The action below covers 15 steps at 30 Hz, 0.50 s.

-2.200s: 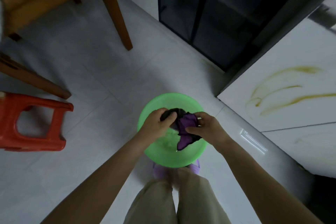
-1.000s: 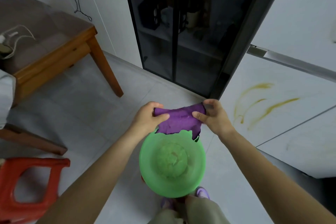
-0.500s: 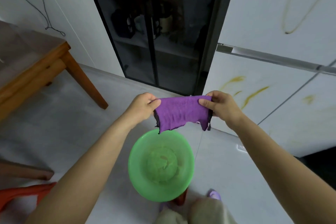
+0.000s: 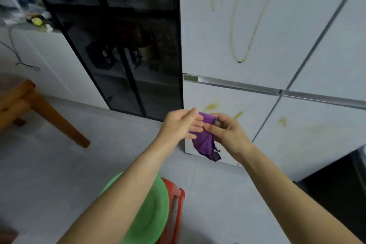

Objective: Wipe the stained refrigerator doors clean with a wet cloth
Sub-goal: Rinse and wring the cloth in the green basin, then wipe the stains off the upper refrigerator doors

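Right hand [image 4: 227, 134] has its thumb and curled fingers pinched on a purple cloth [image 4: 204, 141], holding it up in front of the lower part of the refrigerator doors [image 4: 277, 25]. Left hand [image 4: 182, 125] lies with straight fingers flat against the cloth's near side, thumb raised and nothing gripped. The cloth is bunched between the two hands, and its ragged lower end hangs free below them. A long yellow-brown stain [image 4: 239, 61] loops down the upper door. Shorter yellow streaks [image 4: 211, 106] mark the lower door just behind the hands, and another smear [image 4: 282, 122] sits on the lower door to the right. A dark glass-fronted cabinet [image 4: 128, 45] stands to the left of the refrigerator. Beneath the left forearm a green basin [image 4: 152, 216] rests on a red stool [image 4: 175, 214] on the pale tiled floor [image 4: 59, 164]. A wooden table [image 4: 21, 97] shows at the left edge, one leg slanting down to the floor.
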Each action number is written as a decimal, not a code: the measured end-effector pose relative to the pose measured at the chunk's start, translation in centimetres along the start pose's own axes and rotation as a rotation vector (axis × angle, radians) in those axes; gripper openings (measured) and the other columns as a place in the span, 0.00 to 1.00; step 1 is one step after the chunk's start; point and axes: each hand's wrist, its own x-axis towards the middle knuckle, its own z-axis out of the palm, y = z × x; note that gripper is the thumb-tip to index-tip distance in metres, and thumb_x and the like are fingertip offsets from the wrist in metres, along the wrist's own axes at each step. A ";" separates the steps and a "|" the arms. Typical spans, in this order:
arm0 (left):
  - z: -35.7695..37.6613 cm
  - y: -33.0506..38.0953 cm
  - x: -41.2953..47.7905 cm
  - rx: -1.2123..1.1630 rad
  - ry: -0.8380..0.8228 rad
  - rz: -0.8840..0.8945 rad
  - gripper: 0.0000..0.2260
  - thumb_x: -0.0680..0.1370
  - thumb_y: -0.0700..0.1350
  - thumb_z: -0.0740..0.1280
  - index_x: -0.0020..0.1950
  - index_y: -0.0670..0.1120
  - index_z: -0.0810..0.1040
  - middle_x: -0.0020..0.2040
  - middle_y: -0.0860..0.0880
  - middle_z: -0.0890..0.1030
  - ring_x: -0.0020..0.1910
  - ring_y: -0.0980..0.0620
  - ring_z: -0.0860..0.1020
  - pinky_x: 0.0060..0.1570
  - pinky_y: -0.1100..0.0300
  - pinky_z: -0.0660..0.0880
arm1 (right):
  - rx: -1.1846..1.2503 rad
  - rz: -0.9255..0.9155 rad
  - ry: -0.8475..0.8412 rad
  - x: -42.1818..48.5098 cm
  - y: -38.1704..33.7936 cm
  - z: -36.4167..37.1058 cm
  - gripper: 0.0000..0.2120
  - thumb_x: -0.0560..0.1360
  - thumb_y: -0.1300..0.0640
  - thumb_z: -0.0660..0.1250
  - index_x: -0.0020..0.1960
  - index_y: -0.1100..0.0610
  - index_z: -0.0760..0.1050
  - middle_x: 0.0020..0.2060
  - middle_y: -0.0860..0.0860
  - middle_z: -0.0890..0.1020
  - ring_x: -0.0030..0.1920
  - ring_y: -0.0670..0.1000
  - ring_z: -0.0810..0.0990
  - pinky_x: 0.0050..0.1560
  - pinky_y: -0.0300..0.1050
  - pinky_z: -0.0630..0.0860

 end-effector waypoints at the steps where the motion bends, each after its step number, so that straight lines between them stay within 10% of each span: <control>1: 1.2 -0.2 0.9 0.046 0.097 0.080 0.08 0.79 0.48 0.63 0.46 0.47 0.79 0.42 0.48 0.83 0.42 0.51 0.82 0.36 0.65 0.77 | 0.042 0.008 0.014 0.0 -0.6 -1.6 0.07 0.73 0.66 0.67 0.51 0.60 0.78 0.42 0.59 0.78 0.42 0.56 0.78 0.45 0.49 0.75; 8: 11.2 0.0 3.7 -0.134 -0.116 0.020 0.07 0.73 0.41 0.71 0.50 0.49 0.79 0.48 0.50 0.84 0.49 0.52 0.82 0.48 0.59 0.79 | 0.216 0.095 -0.015 0.1 -4.5 -12.0 0.11 0.74 0.64 0.65 0.56 0.62 0.77 0.47 0.57 0.81 0.46 0.54 0.80 0.47 0.48 0.78; 15: 19.3 5.4 7.3 0.013 0.062 0.055 0.08 0.73 0.48 0.72 0.50 0.52 0.75 0.53 0.44 0.81 0.50 0.46 0.81 0.51 0.43 0.79 | -0.243 -0.164 0.446 -1.0 -7.6 -17.7 0.08 0.75 0.52 0.67 0.54 0.51 0.75 0.50 0.48 0.80 0.46 0.46 0.80 0.52 0.55 0.79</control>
